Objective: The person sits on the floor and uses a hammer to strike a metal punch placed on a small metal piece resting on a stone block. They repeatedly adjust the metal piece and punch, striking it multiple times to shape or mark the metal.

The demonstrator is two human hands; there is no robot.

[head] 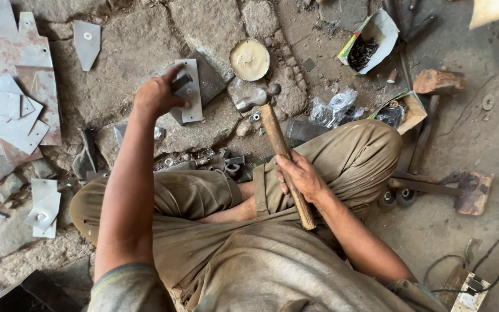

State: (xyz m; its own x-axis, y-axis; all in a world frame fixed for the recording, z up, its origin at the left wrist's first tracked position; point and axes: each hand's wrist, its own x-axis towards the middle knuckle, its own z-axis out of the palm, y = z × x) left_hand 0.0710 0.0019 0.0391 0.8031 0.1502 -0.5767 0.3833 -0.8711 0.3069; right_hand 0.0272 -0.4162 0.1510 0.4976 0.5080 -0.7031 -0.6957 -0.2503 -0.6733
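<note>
I sit cross-legged on a stone floor. My left hand reaches forward and pinches a small dark metal piece against a flat grey metal plate that lies on a dark steel block. My right hand grips the wooden handle of a ball-peen hammer. The hammer's steel head hovers just right of the plate, apart from it.
Cut sheet-metal pieces are stacked at the left. Several nuts and small parts lie before my knees. A round tin of pale paste, an open box of screws, plastic bags and other hammers sit to the right.
</note>
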